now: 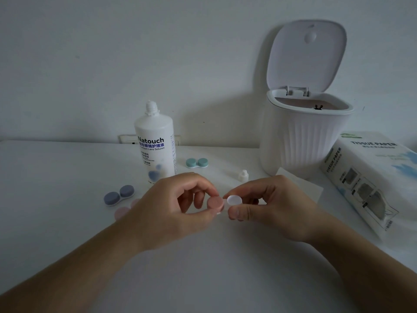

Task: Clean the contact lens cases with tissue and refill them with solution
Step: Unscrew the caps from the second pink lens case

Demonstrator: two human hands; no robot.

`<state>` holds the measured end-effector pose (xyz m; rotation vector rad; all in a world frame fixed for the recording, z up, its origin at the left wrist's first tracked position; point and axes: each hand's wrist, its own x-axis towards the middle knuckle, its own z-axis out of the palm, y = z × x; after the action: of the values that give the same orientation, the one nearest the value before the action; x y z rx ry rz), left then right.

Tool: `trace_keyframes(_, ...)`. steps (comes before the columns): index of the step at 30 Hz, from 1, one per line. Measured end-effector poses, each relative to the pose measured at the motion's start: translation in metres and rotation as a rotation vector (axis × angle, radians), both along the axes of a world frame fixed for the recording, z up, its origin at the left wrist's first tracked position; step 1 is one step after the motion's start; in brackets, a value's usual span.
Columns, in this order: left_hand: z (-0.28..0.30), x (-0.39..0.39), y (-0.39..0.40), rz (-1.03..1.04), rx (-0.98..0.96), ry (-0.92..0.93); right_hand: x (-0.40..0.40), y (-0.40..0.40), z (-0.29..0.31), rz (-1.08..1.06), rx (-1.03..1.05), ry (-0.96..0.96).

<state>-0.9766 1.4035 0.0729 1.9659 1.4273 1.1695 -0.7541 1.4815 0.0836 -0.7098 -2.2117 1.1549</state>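
My left hand (pixel 178 206) pinches the pink cap (pixel 215 204) of a contact lens case held above the table. My right hand (pixel 270 206) pinches the same case's white uncapped well (pixel 234 199) between thumb and forefinger. A loose pink cap (pixel 121 212) lies on the table behind my left wrist. A blue-grey case (pixel 119 195) sits at the left and a teal case (pixel 196 163) lies behind the hands. The solution bottle (pixel 155 141) stands uncapped, its small white cap (pixel 243 176) on the table to the right. A flat tissue (pixel 302 188) lies behind my right hand.
A white ribbed bin (pixel 304 136) with its lid raised stands at the back right. A tissue paper pack (pixel 365 177) lies at the right edge. A wall socket (pixel 126 139) shows behind the bottle. The white table (pixel 56 177) meets a plain wall.
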Motion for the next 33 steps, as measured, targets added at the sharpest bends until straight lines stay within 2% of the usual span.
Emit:
trace_keyframes(3,-0.0027,0.0012,0.0006,0.021,-0.014,-0.049,0.0001,-0.0005,0.0002,-0.004,0.007,-0.006)
trace_keyframes(13,-0.0022,0.0027,0.0,-0.039,-0.021,-0.042,-0.0002,0.0012,-0.0009,-0.019,0.022,-0.016)
trace_keyframes(18,-0.0066,0.0019,0.0027,-0.004,-0.049,-0.122,0.0,0.0006,0.0003,-0.016,0.017,-0.011)
trace_keyframes(24,-0.005,0.0013,0.003,-0.014,0.001,-0.009,-0.0002,-0.0004,0.001,-0.024,0.01,0.005)
trace_keyframes(33,-0.0013,0.0035,0.0024,-0.014,0.034,-0.076,-0.0014,-0.0023,0.002,-0.032,0.014,0.026)
